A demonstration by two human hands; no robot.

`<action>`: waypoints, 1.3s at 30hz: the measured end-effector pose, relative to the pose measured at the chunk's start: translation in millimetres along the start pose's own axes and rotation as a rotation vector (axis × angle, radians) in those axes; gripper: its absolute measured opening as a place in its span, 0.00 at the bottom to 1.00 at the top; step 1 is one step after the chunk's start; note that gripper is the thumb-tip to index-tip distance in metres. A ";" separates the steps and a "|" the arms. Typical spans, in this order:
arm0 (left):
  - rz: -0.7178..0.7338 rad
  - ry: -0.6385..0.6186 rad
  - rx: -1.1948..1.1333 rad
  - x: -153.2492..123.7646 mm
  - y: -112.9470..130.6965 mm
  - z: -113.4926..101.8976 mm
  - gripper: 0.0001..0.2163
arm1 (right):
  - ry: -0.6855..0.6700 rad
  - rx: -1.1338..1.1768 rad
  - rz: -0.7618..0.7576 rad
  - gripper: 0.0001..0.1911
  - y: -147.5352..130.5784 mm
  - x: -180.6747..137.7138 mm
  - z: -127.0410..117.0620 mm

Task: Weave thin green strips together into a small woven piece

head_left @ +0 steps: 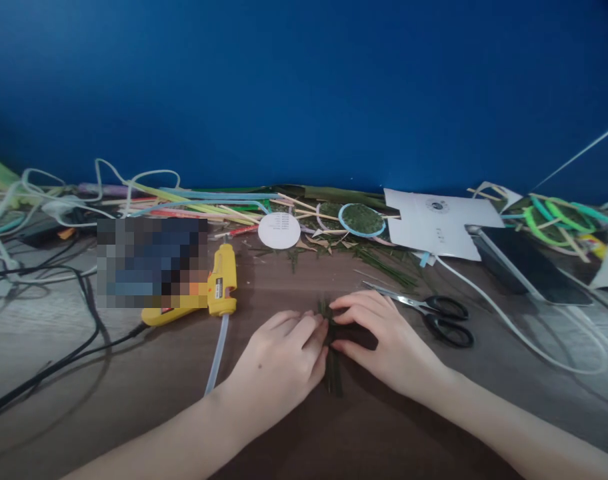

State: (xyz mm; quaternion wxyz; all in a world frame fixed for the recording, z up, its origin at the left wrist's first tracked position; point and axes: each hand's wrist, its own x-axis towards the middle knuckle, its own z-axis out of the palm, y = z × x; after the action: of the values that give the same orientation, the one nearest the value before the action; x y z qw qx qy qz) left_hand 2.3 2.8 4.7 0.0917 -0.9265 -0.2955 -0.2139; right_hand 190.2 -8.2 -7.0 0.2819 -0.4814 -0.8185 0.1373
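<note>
"Did sleeves cover the forearms (184,440)?"

"Both were bare as far as they showed, tapering toward the wrists."

"And the hands?"

"Bare too: the left hand (284,357) had one small dark spot on its back."

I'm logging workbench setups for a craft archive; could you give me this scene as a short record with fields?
Left hand: fingers at the left side of the dark green strips; this is the left hand
Right hand: right hand, fingertips at the strips' right side; grip firmness unclear
Left of hands: yellow glue gun, translucent stick protruding from its near end
Right of hands: black-handled scissors
Farther back: white round card, blue-rimmed disc, white sheet
Backdrop: blue panel
Obscured: pixelated patch beside the glue gun
</note>
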 end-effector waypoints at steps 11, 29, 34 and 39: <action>-0.005 0.008 0.002 0.9 0.6 -0.3 0.08 | -0.003 0.004 0.041 0.09 -2.4 1.3 0.5; 0.001 -0.021 -0.020 -0.2 -0.6 -1.8 0.10 | 0.026 -0.004 -0.043 0.05 -4.6 1.3 -4.7; -0.005 -0.036 -0.027 -0.8 -0.2 -3.1 0.11 | 0.038 -0.004 -0.055 0.07 -3.1 2.0 -3.0; -0.024 -0.005 -0.062 -1.7 -1.2 -1.5 0.11 | 0.025 0.001 -0.050 0.07 -2.9 2.1 -3.2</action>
State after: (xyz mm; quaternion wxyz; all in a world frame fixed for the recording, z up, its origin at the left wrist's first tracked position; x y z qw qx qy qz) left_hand -0.1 2.4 5.3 0.0595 -0.9259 -0.3000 -0.2219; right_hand 189.2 -8.0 -2.2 0.2956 -0.4624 -0.8266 0.1247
